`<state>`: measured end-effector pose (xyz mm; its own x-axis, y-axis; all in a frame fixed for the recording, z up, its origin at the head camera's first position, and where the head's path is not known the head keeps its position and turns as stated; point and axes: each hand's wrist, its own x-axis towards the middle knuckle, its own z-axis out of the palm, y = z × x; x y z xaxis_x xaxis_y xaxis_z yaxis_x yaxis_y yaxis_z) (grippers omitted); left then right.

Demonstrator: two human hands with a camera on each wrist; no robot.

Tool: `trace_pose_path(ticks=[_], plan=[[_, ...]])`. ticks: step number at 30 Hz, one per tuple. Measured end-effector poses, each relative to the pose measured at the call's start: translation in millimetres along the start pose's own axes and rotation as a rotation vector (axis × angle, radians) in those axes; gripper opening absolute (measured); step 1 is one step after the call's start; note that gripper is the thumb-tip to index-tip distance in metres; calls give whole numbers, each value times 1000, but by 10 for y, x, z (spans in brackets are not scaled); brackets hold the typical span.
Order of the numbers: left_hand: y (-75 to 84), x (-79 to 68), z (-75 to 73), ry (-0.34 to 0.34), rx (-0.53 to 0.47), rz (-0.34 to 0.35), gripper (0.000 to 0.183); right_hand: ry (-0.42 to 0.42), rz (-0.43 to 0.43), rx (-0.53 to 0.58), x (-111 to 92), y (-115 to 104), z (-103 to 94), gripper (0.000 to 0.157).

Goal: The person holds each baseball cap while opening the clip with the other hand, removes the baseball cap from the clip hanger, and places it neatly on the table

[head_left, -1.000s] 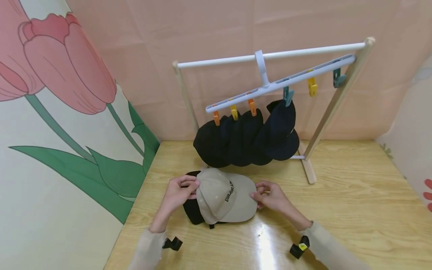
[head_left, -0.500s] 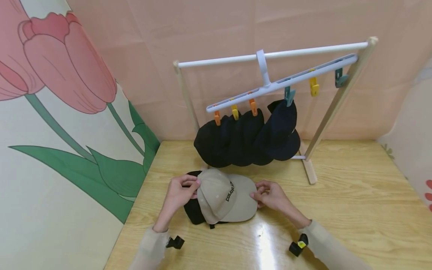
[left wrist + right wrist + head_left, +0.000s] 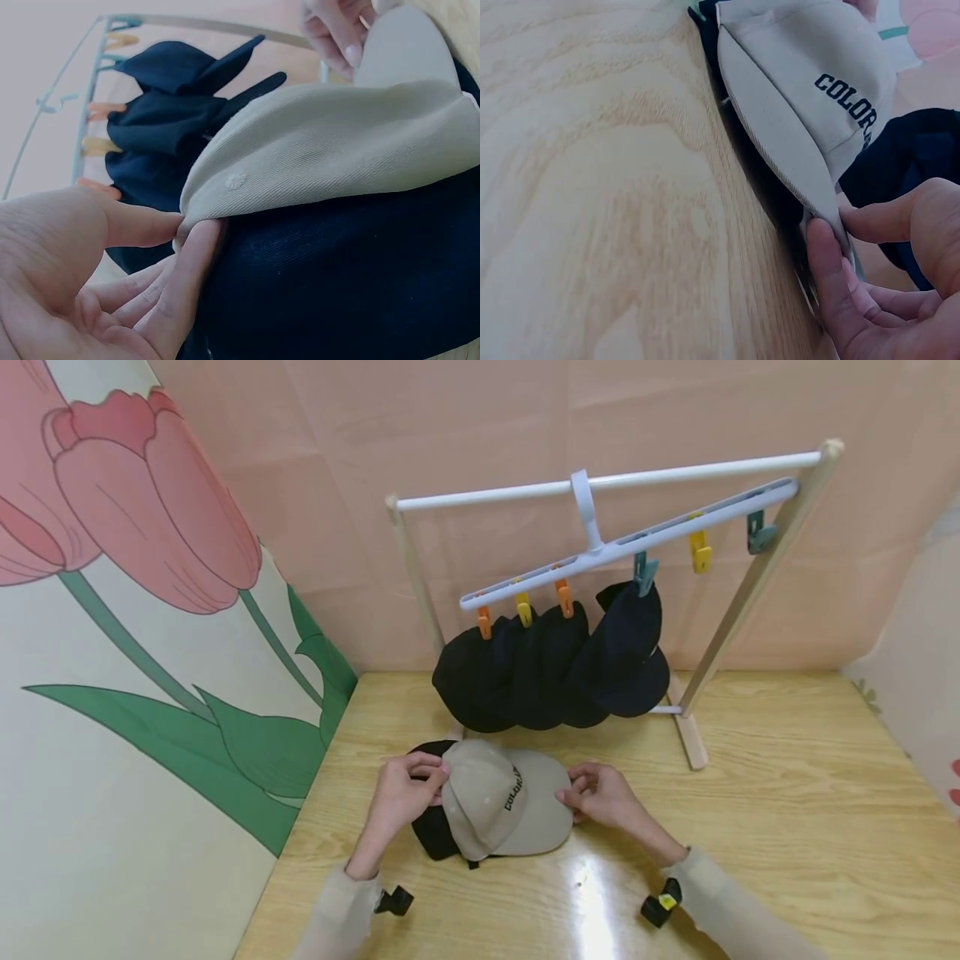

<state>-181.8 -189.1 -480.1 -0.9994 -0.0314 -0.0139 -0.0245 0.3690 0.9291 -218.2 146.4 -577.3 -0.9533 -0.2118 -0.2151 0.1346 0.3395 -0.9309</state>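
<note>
A beige cap [image 3: 480,797] with dark lettering on its front lies over a black cap [image 3: 435,831] on the wooden table. My left hand [image 3: 405,789] pinches the back edge of the beige cap's crown between thumb and finger, as the left wrist view shows close up. At the opposite end, my right hand [image 3: 603,797] pinches the tip of the beige brim [image 3: 787,142]. Much of the black cap is hidden under the beige one.
Behind the caps stands a rack [image 3: 495,493] with a pale hanger [image 3: 630,545] hooked on its bar. Several dark caps [image 3: 551,672] hang from its coloured clips. A yellow clip [image 3: 701,553] and a teal clip [image 3: 759,533] at the right hold nothing.
My left hand has shifted slightly right and toward me, and the beige crown sits a touch lower. My right hand keeps its pinch on the brim.
</note>
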Motion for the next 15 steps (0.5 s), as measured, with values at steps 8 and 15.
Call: trace_pose_path(ticks=[8,15], plan=[[-16,0,-6,-19,8,0,11,18,-5,-47,-5,2,21,38],[-7,7,-2,-41,16,-20,12,46,10,-101,-21,-32,22,37]])
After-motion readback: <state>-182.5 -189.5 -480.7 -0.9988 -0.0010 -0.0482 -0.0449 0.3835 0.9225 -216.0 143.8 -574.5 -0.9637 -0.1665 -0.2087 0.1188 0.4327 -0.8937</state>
